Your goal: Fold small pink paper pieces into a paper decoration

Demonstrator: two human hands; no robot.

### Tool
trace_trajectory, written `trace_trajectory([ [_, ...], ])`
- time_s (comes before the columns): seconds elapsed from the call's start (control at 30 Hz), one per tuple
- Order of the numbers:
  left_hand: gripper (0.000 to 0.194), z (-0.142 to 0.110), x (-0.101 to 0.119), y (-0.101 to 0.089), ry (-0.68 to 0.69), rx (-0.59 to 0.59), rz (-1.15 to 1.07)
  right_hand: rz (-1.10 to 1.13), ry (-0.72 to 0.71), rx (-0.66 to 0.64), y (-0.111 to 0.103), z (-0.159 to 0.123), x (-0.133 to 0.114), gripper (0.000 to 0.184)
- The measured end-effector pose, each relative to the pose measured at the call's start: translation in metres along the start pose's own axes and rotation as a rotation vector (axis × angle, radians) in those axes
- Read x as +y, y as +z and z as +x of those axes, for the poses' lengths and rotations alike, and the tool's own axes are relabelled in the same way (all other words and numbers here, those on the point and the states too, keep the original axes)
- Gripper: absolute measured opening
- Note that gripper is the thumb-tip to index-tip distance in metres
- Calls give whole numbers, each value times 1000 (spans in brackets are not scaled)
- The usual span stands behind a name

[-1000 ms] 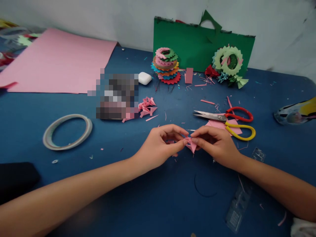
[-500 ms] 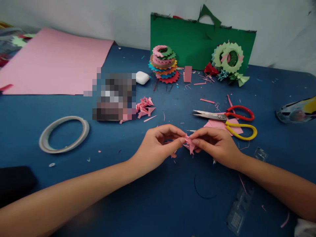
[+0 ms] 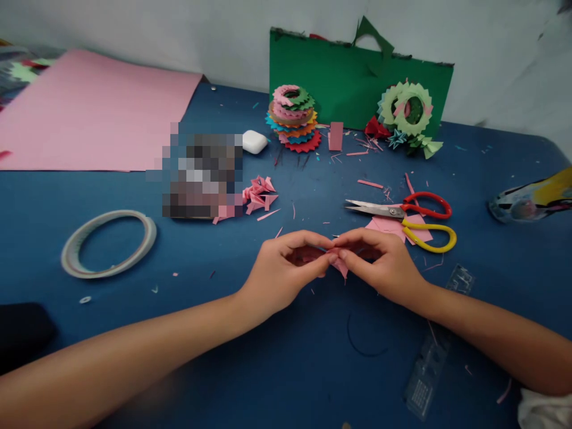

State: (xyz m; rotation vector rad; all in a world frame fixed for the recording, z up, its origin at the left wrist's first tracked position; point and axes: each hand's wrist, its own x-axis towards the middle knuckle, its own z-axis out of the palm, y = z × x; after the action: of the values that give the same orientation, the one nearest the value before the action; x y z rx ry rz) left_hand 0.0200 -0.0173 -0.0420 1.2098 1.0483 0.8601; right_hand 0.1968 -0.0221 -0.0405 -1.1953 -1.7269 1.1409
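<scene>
Between my fingertips is a small folded piece of pink paper (image 3: 341, 269), one pointed end hanging below. My left hand (image 3: 288, 262) pinches it from the left with thumb and forefinger. From the other side my right hand (image 3: 379, 256) pinches it too, and the fingertips of both hands nearly meet, hiding most of the fold. Scissors (image 3: 393, 211) with one red and one yellow handle lie just beyond my right hand, on top of pink paper pieces (image 3: 379, 226). Beyond my left hand sits a pile of folded pink paper pieces (image 3: 260, 193).
A roll of tape (image 3: 67, 256) lies left, near a pixelated object (image 3: 201, 179) and a white case (image 3: 254, 142). Paper rings (image 3: 292, 119) are stacked before a green board (image 3: 344, 83). A clear ruler (image 3: 424, 381) lies by my right forearm. Pink sheet (image 3: 102, 119) back left.
My fingertips have drawn closer together over the folded pink paper, covering more of it. The whole view has shifted slightly, so the table items appear a little further left.
</scene>
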Motion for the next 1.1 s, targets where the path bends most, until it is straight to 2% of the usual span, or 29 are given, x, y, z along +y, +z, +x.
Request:
trace_trajectory([
  [0.2, 11, -2, -2, 1, 75, 38, -10, 50, 36, 11, -1, 1, 0, 9],
  [0.43, 11, -2, -2, 0, 98, 48, 28, 96, 34, -4, -5, 1, 0, 5],
  [0.87, 13, -2, -5, -1, 157, -21, -13, 173, 92, -48, -5, 3, 0, 4],
  [1.0, 14, -1, -4, -4, 161, -27, -40, 275, 107, -88, -6, 2, 3, 8],
  [1.1, 12, -1, -3, -5, 108, 7, -47, 371, 125, -132, -6, -1, 3, 24],
])
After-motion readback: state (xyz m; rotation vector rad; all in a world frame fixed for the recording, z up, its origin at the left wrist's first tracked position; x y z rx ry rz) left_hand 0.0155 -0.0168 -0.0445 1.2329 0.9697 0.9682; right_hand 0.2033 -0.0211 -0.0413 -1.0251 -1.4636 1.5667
